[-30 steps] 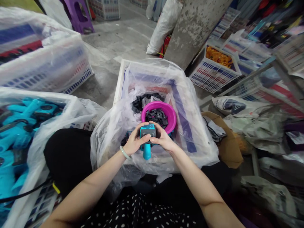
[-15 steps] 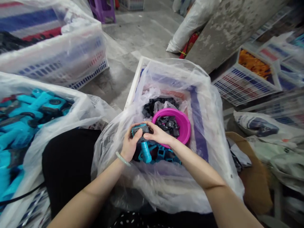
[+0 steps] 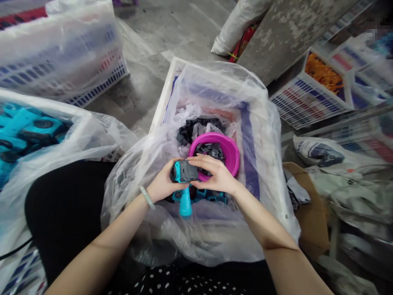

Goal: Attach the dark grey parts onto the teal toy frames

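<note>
My left hand [image 3: 162,180] is closed around the left side of a blue and dark grey plastic toy part [image 3: 188,172]. A blue rounded handle [image 3: 185,203] sticks out from it toward me. My right hand [image 3: 216,174] grips the right side of the dark grey block, with fingers on the far edge and the thumb on the near edge. Just beyond my right hand sits a magenta bowl [image 3: 235,157] holding small dark grey parts [image 3: 211,150]. Under my hands lie more blue parts [image 3: 211,196], partly hidden.
A plastic-lined white crate [image 3: 162,98] surrounds the bowl, with black parts [image 3: 184,133] at its far side. To the left, another lined crate [image 3: 76,119] holds blue toy pieces [image 3: 37,127]. A basket [image 3: 307,102] of orange parts and a cardboard box [image 3: 310,213] stand right.
The toy part has been turned, so the dark grey block's flat face shows upward. My right hand has shifted its fingers to the block's right side. The whole view has moved slightly.
</note>
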`<state>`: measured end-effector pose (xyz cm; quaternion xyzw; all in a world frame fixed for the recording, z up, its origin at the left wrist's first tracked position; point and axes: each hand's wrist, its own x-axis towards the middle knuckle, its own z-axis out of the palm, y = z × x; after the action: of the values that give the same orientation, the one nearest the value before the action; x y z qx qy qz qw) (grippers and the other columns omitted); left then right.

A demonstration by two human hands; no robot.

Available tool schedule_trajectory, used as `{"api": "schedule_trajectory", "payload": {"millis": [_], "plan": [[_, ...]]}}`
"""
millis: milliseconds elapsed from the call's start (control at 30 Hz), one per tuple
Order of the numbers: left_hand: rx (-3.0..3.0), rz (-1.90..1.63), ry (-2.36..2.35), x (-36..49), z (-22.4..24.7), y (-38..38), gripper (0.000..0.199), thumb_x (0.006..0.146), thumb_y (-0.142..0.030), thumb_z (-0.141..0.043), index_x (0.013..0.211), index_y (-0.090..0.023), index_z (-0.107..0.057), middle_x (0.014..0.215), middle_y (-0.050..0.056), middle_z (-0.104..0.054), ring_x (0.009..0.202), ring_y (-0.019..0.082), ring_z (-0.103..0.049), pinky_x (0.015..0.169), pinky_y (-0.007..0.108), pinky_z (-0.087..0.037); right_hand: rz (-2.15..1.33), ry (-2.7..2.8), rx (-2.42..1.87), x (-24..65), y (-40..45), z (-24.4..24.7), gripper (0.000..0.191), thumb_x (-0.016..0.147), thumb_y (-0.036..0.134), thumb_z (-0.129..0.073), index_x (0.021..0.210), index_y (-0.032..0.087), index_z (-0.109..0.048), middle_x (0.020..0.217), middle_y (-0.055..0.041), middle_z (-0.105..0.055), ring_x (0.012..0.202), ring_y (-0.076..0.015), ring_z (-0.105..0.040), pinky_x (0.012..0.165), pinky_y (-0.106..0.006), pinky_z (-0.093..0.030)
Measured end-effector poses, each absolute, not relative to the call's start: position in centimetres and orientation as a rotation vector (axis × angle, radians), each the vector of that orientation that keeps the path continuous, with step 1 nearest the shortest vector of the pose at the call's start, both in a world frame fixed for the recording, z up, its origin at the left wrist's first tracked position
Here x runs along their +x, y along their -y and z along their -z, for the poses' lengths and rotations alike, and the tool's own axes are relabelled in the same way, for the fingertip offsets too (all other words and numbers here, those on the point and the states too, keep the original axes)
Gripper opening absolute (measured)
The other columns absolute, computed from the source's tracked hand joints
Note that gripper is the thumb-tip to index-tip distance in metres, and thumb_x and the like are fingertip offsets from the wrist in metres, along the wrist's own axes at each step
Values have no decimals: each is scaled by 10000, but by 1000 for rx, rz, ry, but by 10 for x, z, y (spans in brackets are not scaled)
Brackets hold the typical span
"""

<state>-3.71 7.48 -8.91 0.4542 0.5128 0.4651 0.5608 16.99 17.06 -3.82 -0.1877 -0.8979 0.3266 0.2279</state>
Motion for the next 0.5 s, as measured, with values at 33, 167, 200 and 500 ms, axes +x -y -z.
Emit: {"api": "schedule_trajectory", "payload": {"millis": [33, 167, 200, 500], "plan": [[1119, -1095, -1225, -37, 89, -75, 772, 648, -273, -893, 1340, -186, -560, 1304, 134, -649, 1225, 322, -609, 1130, 497, -437, -852, 2482, -507, 173, -168, 39, 489, 836, 347, -778, 1293, 204, -677, 1298, -128, -715, 1236, -275, -678, 1168, -505, -477], [1229, -1103, -1256, -37, 85, -75, 723, 622, -220, -885, 1290, -196, -612, 1332, 126, -646, 1234, 328, -609, 1135, 481, -435, -857, 2468, -584, 179, -156, 48, 428, 808, 358, -795, 1208, 229, -717, 1307, -118, -714, 1232, -291, -682, 1202, -562, -431], [1219, -1099, -1247, -38, 84, -74, 723, 609, -201, -884, 1284, -201, -622, 1317, 117, -658, 1222, 323, -618, 1123, 468, -447, -892, 2435, -609, 180, -153, 50, 437, 790, 361, -806, 1197, 228, -722, 1292, -115, -722, 1215, -296, -691, 1199, -571, -433], [1140, -1030, -1231, -38, 88, -69, 739, 590, -145, -859, 1292, -204, -634, 1228, 92, -704, 1120, 299, -660, 1026, 412, -505, -942, 2415, -591, 181, -152, 35, 543, 797, 324, -808, 1317, 231, -680, 1277, -99, -732, 1188, -284, -706, 1203, -560, -427]]}}
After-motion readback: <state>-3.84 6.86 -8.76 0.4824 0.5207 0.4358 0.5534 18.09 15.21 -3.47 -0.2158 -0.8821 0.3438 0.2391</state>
